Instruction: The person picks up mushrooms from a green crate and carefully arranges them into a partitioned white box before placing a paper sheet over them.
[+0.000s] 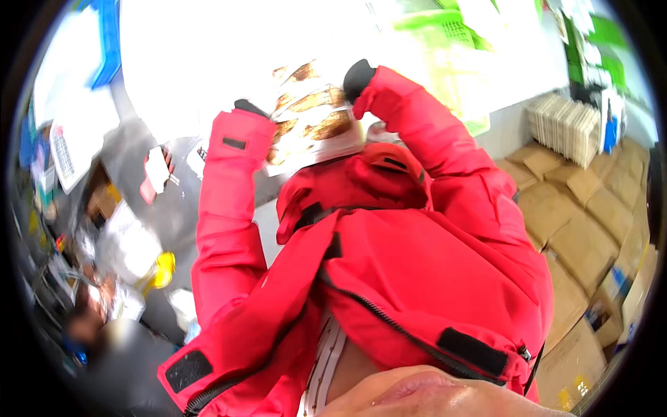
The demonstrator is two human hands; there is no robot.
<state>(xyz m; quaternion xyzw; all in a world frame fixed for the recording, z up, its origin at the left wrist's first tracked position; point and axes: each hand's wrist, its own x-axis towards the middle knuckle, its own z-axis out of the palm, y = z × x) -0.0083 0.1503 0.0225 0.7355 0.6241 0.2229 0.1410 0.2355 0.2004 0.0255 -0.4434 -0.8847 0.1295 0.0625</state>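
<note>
I look down my own red jacket (417, 264). Both arms in red sleeves reach forward and up. My left hand (249, 107), in a dark glove, grips the left edge of a clear plastic pack of brown fish pieces (309, 115). My right hand (357, 76), also in a dark glove, holds the pack's upper right edge. The pack sits between the two hands over a bright white surface (180, 62). Fingers are mostly hidden behind the sleeve cuffs.
Brown cardboard boxes (590, 229) are stacked at the right. A green plastic crate (451, 42) stands beyond my right hand. A grey metal table (149, 187) with labels and bags lies at the left. A blue tray (108, 42) sits at the upper left.
</note>
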